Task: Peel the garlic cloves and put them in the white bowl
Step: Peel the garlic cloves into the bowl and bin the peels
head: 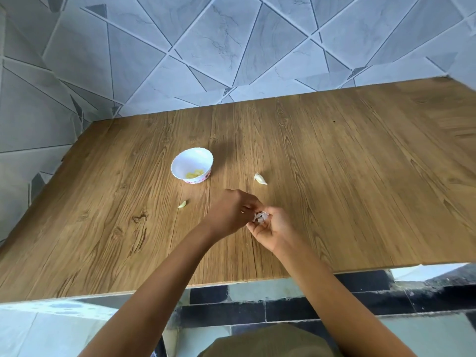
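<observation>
One small clove point(182, 204) lies loose on the wooden tabletop point(360, 176), just nearer than the single white bowl point(180, 161). The bowl holds a few yellowish peeled cloves point(194, 173), too small to count. The left hand point(231, 212) and right hand point(273, 228) meet, both pinching one papery garlic piece point(260, 217). A second loose clove point(260, 179) lies just beyond them. Bare wood runs wide rightward to the edge.

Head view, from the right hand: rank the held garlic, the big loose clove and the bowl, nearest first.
1. Held garlic, in the right hand grip.
2. Big clove, lying just beyond the hand.
3. Bowl, farther back, to the left.
</observation>
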A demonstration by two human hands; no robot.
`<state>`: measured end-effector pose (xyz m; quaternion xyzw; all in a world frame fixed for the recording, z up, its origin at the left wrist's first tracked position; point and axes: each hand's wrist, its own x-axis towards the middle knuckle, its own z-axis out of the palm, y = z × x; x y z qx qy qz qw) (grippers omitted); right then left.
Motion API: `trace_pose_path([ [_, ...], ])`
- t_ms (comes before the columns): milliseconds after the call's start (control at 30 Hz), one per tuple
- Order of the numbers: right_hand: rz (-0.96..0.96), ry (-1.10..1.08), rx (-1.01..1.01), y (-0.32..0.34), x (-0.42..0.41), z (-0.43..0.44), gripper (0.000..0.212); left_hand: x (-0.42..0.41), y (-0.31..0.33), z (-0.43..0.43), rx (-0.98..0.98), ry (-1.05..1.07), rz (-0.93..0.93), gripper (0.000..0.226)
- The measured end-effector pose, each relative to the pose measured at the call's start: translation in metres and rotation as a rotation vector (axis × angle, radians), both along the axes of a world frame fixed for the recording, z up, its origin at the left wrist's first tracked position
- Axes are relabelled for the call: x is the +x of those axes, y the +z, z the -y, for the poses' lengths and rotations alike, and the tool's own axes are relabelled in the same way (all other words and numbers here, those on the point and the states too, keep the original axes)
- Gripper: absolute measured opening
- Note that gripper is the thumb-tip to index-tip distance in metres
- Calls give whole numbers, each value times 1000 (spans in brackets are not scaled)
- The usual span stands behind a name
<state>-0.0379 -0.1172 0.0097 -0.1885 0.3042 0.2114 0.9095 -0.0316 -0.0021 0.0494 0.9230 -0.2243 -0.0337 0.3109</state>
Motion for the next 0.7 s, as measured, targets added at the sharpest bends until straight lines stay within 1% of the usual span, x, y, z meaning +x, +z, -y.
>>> trace_pose_path([
  [67,11,-6,16,1,1,0,19,-1,-2,6,15,27,26,24],
  [200,9,-27,38,2,1,1,23,-6,-8,12,15,91,101,16],
  [267,38,-17,60,3,1,1,22,-8,-8,12,4,103,127,16],
  [400,28,-25,47,-3,6,4,18,-4,-2,7,-145,149,35,22],
  [467,30,-26,66,-5,6,6,22,-2,-1,-2,-171,190,23,24],
  [500,39,-23,76,-5,6,8,24,-2,-2,-9,-150,214,34,22],
  [567,50,-34,77,-5,6,13,26,-2,-7,-21,-21,229,54,19],
  [633,49,-56,67,-5,6,18,29,-2,-16,-29,118,189,34,19],
  [700,47,-57,56,-5,6,20,30,-3,-24,-31,196,141,-8,18],
])
